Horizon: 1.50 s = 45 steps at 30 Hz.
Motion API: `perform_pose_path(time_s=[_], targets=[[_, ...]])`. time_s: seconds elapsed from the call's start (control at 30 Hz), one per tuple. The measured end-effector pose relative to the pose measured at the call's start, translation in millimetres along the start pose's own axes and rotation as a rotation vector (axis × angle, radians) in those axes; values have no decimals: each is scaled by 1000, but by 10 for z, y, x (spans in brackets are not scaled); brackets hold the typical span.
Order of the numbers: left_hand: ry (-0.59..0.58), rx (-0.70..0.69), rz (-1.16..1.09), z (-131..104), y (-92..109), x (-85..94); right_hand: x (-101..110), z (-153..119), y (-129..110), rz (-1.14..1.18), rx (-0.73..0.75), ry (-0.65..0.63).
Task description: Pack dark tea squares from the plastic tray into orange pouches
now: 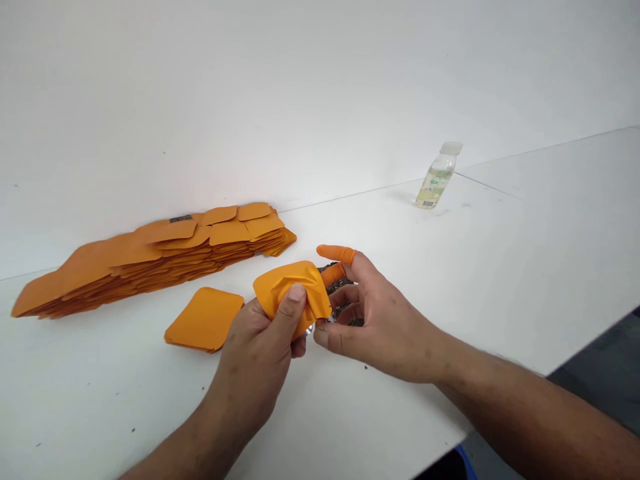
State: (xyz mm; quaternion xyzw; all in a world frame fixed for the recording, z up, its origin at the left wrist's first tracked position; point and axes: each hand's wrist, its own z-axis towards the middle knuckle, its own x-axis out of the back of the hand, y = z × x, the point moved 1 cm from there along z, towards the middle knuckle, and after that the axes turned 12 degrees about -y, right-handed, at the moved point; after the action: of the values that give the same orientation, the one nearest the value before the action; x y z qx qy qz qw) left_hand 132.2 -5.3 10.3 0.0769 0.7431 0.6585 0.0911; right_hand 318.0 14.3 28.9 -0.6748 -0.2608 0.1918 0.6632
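Smooth white tabletop (500,280), creased orange sheet (303,272)

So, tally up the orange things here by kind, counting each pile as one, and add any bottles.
Long pile: 1
Small stack: 1
Piece held in the left hand: 1
Finger covers on the right hand: 2
Bottle: 1
Total: 6

Bottle (434,183) of pale yellow liquid, white-capped, is seen on the white table (510,260), near the wall (300,87). Dark floor (600,367) and a cut-off blue item (466,461) are visible past the table edge.
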Motion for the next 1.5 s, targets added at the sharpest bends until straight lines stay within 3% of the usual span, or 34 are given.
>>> perform_pose_path(time_s=[0.13,0.5,0.67,0.9,1.1,1.37,1.5], targets=[[36,55,-59,10,8,-46,-83,4,17,37,41,-1],[31,88,-429,-11,137,-176,-190,33,150,114,363,-37],[-9,117,-494,-33,98,-175,-155,15,146,130,389,8],[-122,104,-524,-73,117,-196,-143,25,140,272,440,-43],[-141,122,-554,-97,129,-207,-178,48,148,339,572,-104],[-184,131,-632,-94,103,-240,-172,67,133,411,578,-135],[-184,96,-590,-86,60,-247,-170,59,142,358,580,-80]])
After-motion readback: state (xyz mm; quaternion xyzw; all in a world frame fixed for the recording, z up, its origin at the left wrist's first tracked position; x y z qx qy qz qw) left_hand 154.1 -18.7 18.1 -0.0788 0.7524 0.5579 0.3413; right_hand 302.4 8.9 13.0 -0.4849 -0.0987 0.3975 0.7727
